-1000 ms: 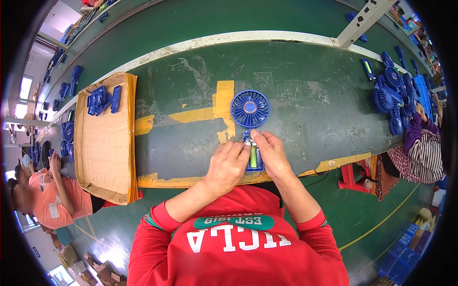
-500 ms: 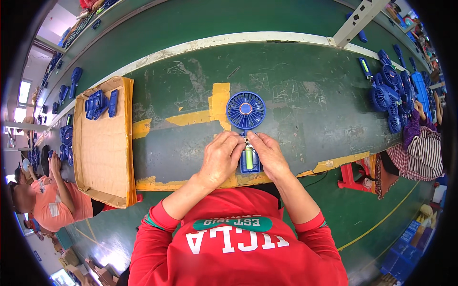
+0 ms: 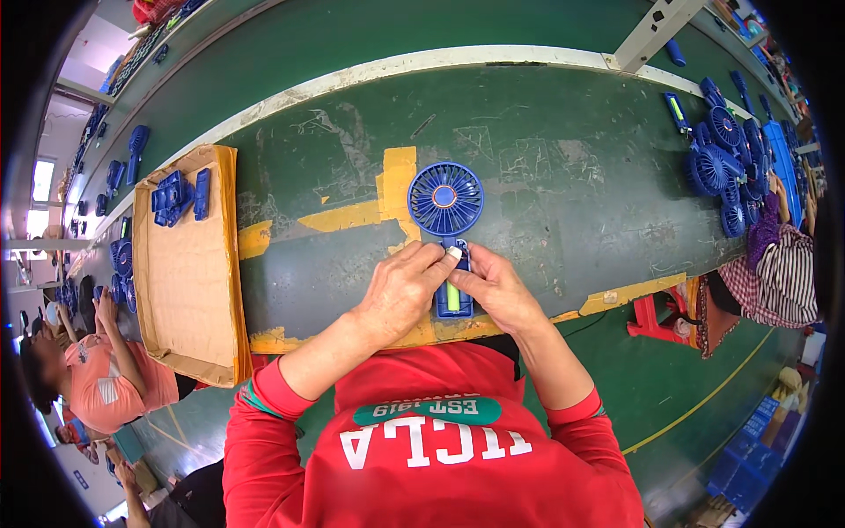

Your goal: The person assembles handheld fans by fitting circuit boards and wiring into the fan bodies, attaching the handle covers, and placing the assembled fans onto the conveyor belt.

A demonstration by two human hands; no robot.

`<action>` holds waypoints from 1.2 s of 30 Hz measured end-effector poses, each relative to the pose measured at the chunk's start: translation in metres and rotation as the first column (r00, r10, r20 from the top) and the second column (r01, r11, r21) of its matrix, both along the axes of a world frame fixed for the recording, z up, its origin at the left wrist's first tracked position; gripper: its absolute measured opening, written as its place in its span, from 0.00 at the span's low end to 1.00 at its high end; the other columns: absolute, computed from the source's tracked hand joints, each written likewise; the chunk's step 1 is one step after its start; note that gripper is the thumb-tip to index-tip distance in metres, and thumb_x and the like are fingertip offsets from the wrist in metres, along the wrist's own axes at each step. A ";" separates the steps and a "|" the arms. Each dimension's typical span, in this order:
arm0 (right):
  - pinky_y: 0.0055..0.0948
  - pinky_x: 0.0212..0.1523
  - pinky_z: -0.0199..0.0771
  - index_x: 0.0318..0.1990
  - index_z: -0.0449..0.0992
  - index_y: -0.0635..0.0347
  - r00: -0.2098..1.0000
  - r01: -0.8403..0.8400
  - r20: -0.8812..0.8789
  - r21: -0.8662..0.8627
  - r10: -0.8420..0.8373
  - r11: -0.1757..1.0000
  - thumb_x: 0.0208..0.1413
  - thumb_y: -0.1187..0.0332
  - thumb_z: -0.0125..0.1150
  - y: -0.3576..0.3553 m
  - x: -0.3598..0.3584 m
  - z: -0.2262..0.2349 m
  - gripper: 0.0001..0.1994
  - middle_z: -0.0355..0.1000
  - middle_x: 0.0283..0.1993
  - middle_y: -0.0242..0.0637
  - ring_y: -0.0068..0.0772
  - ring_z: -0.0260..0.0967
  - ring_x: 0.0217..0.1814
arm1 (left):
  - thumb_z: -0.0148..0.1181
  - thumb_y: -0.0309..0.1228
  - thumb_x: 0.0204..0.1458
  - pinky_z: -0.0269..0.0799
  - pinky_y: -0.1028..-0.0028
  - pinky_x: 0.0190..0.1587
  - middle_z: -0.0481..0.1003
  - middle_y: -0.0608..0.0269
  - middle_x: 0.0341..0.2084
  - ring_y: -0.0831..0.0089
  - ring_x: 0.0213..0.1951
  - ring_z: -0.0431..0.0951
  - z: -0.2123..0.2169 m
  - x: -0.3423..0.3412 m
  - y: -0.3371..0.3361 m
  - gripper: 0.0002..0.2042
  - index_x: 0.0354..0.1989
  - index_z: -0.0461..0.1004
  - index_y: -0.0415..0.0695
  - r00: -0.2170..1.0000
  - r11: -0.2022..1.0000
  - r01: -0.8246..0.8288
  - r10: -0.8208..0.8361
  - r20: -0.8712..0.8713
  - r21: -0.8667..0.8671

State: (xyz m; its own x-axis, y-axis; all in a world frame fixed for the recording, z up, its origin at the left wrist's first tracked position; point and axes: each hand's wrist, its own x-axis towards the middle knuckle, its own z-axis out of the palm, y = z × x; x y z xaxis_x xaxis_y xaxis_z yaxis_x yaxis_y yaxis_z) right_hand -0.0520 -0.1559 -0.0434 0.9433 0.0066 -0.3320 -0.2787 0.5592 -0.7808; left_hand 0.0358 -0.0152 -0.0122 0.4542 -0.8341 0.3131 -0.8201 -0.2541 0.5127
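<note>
A blue handheld fan [image 3: 445, 197] lies on the green worktable in front of me, its round grille pointing away. Its handle [image 3: 443, 309] is uncovered and holds a light-green cylindrical battery [image 3: 453, 297]. The fingers of my left hand [image 3: 400, 289] are pinched at the top of the handle, around a small white piece [image 3: 454, 253] whose kind I cannot make out. My right hand [image 3: 500, 289] grips the handle's right side, thumb near the upper end of the battery. Both hands partly cover the inside of the handle.
To the left stands a shallow cardboard tray [image 3: 189, 299] with several blue plastic parts [image 3: 173, 197]. Several blue fans [image 3: 717, 167] are piled at the far right. Co-workers sit on both sides. Worn yellow tape [image 3: 348, 216] marks the tabletop, and a white metal post [image 3: 651, 35] rises behind.
My right hand has shifted slightly down along the handle, with its thumb now nearer the battery. My left hand remains pinched at the handle's top. The view has turned a little.
</note>
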 end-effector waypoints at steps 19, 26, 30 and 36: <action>0.20 0.32 0.70 0.39 0.71 0.59 0.976 0.036 -0.219 0.115 -0.010 0.993 0.58 0.62 0.51 -0.011 0.013 -0.002 0.10 0.69 0.33 0.27 0.16 0.67 0.33 | 0.61 0.20 0.38 0.69 0.69 0.30 0.71 0.60 0.27 0.63 0.30 0.72 0.008 -0.005 0.004 0.09 0.32 0.74 0.42 0.999 0.998 0.016 -0.018 -0.047 -0.062; 0.20 0.34 0.70 0.39 0.71 0.60 0.977 0.064 -0.205 0.048 -0.052 0.997 0.58 0.64 0.51 -0.003 0.009 -0.005 0.09 0.70 0.34 0.29 0.15 0.66 0.34 | 0.61 0.24 0.40 0.69 0.66 0.31 0.68 0.60 0.26 0.62 0.30 0.71 -0.004 -0.009 0.006 0.08 0.30 0.72 0.41 0.988 0.996 0.033 -0.044 -0.147 -0.078; 0.19 0.35 0.69 0.40 0.71 0.63 0.973 0.172 -0.158 0.009 -0.168 0.985 0.59 0.65 0.50 0.006 0.007 -0.007 0.10 0.71 0.34 0.31 0.16 0.66 0.34 | 0.62 0.22 0.41 0.69 0.70 0.29 0.70 0.58 0.23 0.64 0.25 0.72 -0.009 -0.024 0.011 0.05 0.27 0.73 0.38 0.919 0.971 -0.224 0.182 -0.349 -0.083; 0.19 0.37 0.69 0.40 0.71 0.66 0.958 0.236 -0.153 -0.056 -0.242 0.970 0.59 0.65 0.50 0.010 0.005 -0.004 0.11 0.72 0.35 0.33 0.18 0.67 0.34 | 0.60 0.20 0.41 0.68 0.73 0.22 0.73 0.57 0.22 0.64 0.20 0.73 -0.009 -0.034 0.005 0.06 0.30 0.72 0.37 0.726 0.891 -0.454 0.375 -0.577 0.008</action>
State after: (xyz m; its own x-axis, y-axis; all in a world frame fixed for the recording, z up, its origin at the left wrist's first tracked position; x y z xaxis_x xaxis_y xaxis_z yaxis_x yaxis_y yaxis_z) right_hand -0.0467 -0.1456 -0.0478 0.8515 -0.2278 -0.4722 -0.2613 0.5964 -0.7590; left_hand 0.0019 -0.0103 -0.0215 0.8700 -0.4928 -0.0129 -0.2148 -0.4025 0.8898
